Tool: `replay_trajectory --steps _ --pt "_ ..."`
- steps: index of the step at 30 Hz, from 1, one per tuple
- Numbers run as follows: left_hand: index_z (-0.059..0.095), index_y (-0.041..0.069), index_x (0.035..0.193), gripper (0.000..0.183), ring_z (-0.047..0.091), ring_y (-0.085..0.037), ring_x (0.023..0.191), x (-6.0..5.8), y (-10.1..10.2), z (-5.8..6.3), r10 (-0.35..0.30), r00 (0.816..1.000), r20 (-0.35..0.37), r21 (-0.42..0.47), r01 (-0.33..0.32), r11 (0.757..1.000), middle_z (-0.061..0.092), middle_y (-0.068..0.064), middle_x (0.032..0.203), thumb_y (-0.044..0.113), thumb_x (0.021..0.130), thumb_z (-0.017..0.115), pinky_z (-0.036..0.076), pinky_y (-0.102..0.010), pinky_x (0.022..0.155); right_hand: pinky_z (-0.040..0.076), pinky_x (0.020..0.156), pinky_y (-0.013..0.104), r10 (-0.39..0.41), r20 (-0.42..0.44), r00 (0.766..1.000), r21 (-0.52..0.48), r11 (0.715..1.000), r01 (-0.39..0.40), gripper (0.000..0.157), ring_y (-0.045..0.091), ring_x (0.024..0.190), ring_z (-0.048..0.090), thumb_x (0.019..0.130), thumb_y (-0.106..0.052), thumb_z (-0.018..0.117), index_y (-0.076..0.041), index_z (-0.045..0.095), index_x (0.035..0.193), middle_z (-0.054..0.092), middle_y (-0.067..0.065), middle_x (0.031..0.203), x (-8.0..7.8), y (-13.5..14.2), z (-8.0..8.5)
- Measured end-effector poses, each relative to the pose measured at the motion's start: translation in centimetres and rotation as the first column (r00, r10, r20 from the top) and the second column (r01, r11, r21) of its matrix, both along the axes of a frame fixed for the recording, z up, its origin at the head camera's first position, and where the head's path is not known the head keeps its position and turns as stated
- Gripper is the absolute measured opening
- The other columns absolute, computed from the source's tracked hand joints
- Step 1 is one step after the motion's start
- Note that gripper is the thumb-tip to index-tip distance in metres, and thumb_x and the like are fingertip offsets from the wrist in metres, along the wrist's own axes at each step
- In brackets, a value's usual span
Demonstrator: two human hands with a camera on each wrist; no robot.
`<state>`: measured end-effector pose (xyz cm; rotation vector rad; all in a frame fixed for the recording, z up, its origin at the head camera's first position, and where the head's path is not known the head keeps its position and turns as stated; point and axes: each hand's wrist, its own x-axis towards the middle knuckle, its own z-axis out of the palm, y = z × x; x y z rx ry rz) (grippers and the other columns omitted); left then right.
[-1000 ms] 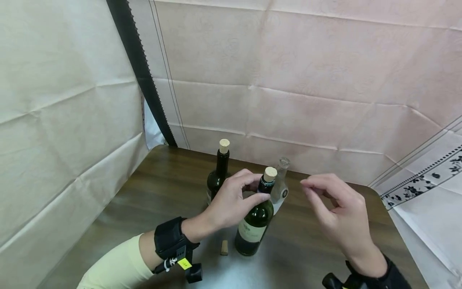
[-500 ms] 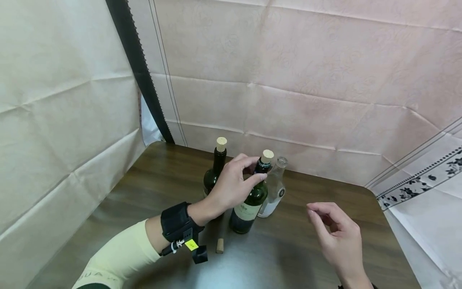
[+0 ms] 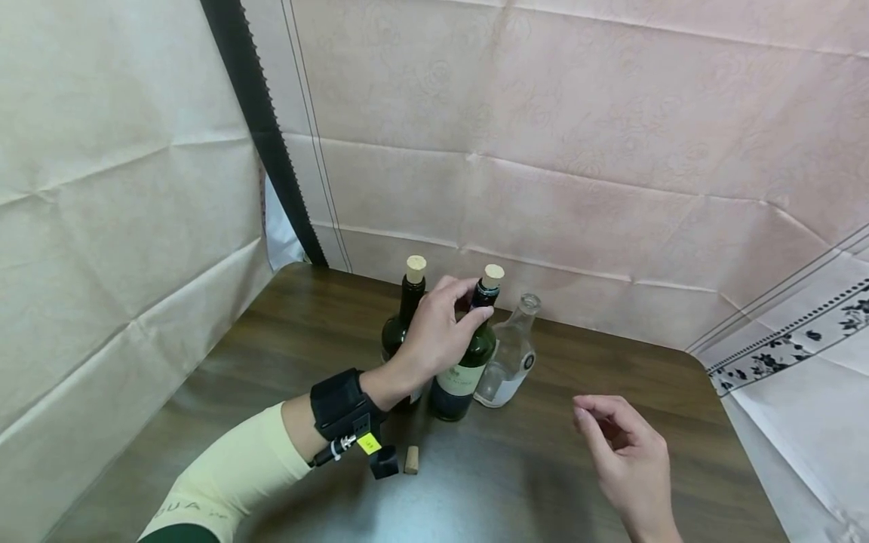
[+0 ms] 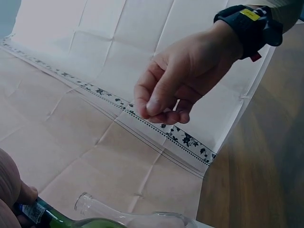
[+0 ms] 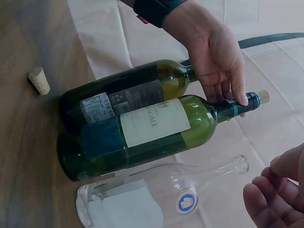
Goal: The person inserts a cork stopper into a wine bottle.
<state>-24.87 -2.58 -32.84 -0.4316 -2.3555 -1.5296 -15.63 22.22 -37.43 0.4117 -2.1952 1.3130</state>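
My left hand (image 3: 437, 332) grips the neck of a green wine bottle (image 3: 461, 377) that stands upright on the table. A cork (image 3: 493, 276) sticks out of that bottle's mouth, above my fingers. Close behind and left is a second dark green wine bottle (image 3: 394, 335), also corked and partly hidden by my left hand. To the right a clear glass bottle (image 5: 175, 190) has an uncorked mouth. My right hand (image 3: 627, 452) hovers apart from the bottles, fingers loosely curled near the thumb, with nothing seen between them.
A loose cork (image 3: 411, 459) stands on the wooden table (image 3: 543, 467) in front of the bottles. Pale cloth (image 3: 577, 151) hangs behind the table's far edge and along its sides.
My left hand has moved the gripped wine bottle back and slightly left, nearer the other dark bottle. My right hand has come down towards the front.
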Motion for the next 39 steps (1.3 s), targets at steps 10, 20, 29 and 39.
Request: replay_trajectory --steps 10,20,29,39 --pt "0.05 0.012 0.141 0.046 0.054 -0.016 0.111 0.0 0.1 0.0 0.015 0.997 0.075 -0.023 -0.013 1.0 0.051 -0.003 0.123 0.026 0.098 0.06 0.052 -0.036 0.089 0.056 0.065 0.02 0.005 0.083 0.997 -0.049 0.999 -0.001 0.021 0.008 0.072 0.068 0.083 0.014 0.067 0.0 0.07 0.098 0.068 0.005 0.083 -0.3 0.4 -1.9" --pt "0.024 0.018 0.154 0.072 0.046 -0.019 0.124 1.4 -0.5 -0.4 -0.051 0.998 -0.038 -0.081 0.048 0.996 0.034 -0.007 0.145 0.027 0.095 0.065 0.045 -0.041 0.101 0.056 0.065 0.021 0.017 0.115 0.993 -0.034 0.999 -0.013 0.02 0.012 0.073 0.069 0.083 0.008 0.071 -0.005 0.072 0.097 0.069 0.005 0.087 -0.2 -0.7 -2.3" --pt "0.028 0.017 0.153 0.074 0.046 -0.017 0.127 4.9 -2.3 -2.7 -0.129 0.986 -0.11 -0.074 0.121 0.99 0.036 -0.003 0.14 0.019 0.092 0.07 0.042 -0.034 0.108 0.056 0.068 0.019 0.067 0.163 0.984 0.006 0.998 -0.069 0.018 0.01 0.079 0.067 0.084 -0.006 0.076 -0.015 0.072 0.099 0.069 -0.001 0.091 -1.0 -1.2 -5.1" --pt "0.052 0.015 0.134 0.048 0.057 -0.013 0.109 8.0 -4.5 -8.3 -0.213 0.977 -0.025 0.015 0.213 0.977 0.049 0.002 0.125 0.014 0.09 0.071 0.05 -0.029 0.096 0.055 0.064 0.019 0.142 0.171 0.975 0.047 0.987 -0.152 0.021 0.009 0.077 0.068 0.083 -0.01 0.078 -0.02 0.07 0.101 0.069 -0.003 0.091 -1.0 -3.1 -7.1"
